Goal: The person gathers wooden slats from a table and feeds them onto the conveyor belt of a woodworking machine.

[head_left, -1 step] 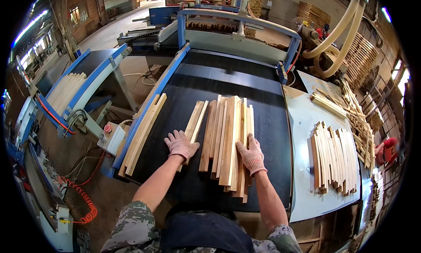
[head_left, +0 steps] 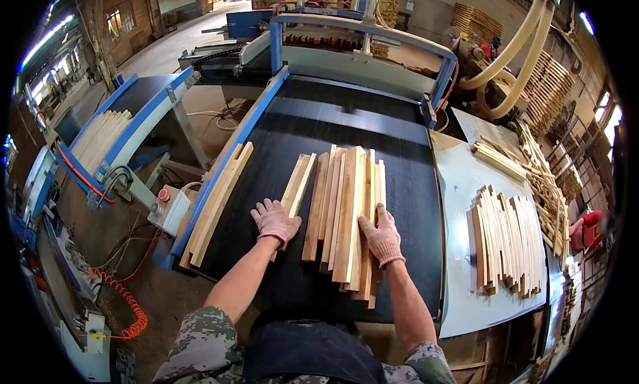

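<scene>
My left hand [head_left: 277, 223], in a pale pinkish knit glove, lies with fingers spread over the near part of a short pair of wooden strips [head_left: 297, 177]. A larger row of wooden strips [head_left: 343, 211] lies side by side on the black conveyor belt [head_left: 414, 251], their near ends uneven. On the right edge of that row rests my gloved right hand [head_left: 381, 235], thumb and fingers apart, touching the strips. The undersides of both hands are hidden.
More strips [head_left: 216, 207] lie along the belt's blue left rail [head_left: 229, 159]. A blue frame [head_left: 363, 24] spans the belt's far end. On the right, a pale side table [head_left: 459, 304] bears stacked strips [head_left: 509, 241]. A control box with a red button [head_left: 166, 204] stands left; a person [head_left: 587, 229] is far right.
My left hand has shifted very slightly to the right with the strips beneath it. My right hand and the larger row look the same.
</scene>
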The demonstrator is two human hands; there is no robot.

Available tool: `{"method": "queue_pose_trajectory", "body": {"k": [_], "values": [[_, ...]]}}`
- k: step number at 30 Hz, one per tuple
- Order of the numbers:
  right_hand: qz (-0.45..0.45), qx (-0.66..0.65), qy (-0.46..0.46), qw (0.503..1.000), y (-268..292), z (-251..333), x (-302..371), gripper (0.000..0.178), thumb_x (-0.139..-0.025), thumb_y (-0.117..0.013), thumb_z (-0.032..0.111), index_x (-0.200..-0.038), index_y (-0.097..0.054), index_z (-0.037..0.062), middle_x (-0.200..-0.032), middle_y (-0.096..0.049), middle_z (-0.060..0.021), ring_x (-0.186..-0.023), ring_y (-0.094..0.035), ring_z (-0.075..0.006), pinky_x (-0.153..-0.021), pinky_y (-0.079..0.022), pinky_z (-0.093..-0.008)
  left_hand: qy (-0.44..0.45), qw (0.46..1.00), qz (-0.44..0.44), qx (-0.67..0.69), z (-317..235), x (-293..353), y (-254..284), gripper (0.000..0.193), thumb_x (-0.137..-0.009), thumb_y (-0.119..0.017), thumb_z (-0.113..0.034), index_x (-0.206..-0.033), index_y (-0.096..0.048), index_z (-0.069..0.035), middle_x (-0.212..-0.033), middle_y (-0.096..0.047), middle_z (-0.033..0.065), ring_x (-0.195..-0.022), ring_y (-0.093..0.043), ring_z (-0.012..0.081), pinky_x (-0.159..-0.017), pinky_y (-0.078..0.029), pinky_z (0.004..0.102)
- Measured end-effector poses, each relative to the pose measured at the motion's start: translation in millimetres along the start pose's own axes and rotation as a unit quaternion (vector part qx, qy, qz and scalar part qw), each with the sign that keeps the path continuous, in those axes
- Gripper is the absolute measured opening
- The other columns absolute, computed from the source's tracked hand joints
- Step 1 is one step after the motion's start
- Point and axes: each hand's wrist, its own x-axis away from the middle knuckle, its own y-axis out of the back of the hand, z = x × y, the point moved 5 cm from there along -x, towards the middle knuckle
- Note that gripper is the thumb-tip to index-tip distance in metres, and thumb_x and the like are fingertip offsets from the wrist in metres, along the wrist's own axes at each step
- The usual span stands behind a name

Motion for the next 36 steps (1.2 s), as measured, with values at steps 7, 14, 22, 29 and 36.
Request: {"method": "queue_pose_trajectory", "body": {"k": [7,14,22,29,36], "values": [[0.002,-0.015,-0.006,1.000,-1.3,-1.9,-1.3,0.094,-0.096,-0.070,0.058,-0.162,-0.043,-0.0029,-0.157,-0.051,-0.0287,-0.143,-0.054,-0.0431,-0.120,-0.044,-0.0470,-0.027,0.993,-0.067,0.092,2.9,2.0,0.6,0.059,-0.080,-0.081,-0.033,-0.126,-0.057,-0.004,-0.121,-0.068,0.0198,-0.113,-0.071,0.0412,-0.098,-0.057,0.0517],[0.002,-0.004,-0.008,1.000,-0.9,-4.9,-0.9,0.095,-0.096,-0.068,0.061,-0.163,-0.043,-0.0018,-0.158,-0.050,-0.0286,-0.144,-0.053,-0.0422,-0.121,-0.043,-0.0458,-0.039,0.991,-0.128,-0.029,72.8,4.2,27.3,0.052,-0.089,-0.070,-0.020,-0.140,-0.058,-0.014,-0.113,-0.069,0.0181,-0.104,-0.074,0.0385,-0.086,-0.060,0.0523],[0.009,0.003,-0.009,1.000,1.1,-3.1,-1.7,0.097,-0.094,-0.066,0.064,-0.162,-0.043,-0.0021,-0.159,-0.049,-0.0297,-0.143,-0.055,-0.0433,-0.119,-0.045,-0.0471,-0.057,0.968,-0.106,-0.220,142.6,-13.1,55.1,0.043,-0.086,-0.075,-0.018,-0.128,-0.070,-0.013,-0.123,-0.067,0.0133,-0.121,-0.064,0.0349,-0.101,-0.049,0.0493],[0.068,0.014,-0.011,0.998,17.6,1.4,-2.9,0.095,-0.092,-0.068,0.053,-0.165,-0.038,-0.0006,-0.157,-0.051,-0.0295,-0.144,-0.055,-0.0405,-0.119,-0.046,-0.0451,-0.078,0.978,-0.195,-0.011,99.9,5.7,52.0,0.060,-0.087,-0.075,-0.030,-0.141,-0.066,-0.006,-0.155,-0.054,0.0217,-0.150,-0.045,0.0391,-0.122,-0.036,0.0524],[0.165,0.083,-0.036,0.982,30.9,10.6,-15.7,0.109,-0.083,-0.077,0.048,-0.170,-0.030,0.0018,-0.148,-0.060,-0.0299,-0.132,-0.065,-0.0399,-0.114,-0.051,-0.0416,-0.198,0.952,0.075,0.220,-124.5,83.1,55.8,0.109,-0.087,-0.074,-0.053,-0.163,-0.031,0.012,-0.154,-0.053,0.0331,-0.145,-0.052,0.0444,-0.124,-0.040,0.0431]]}}
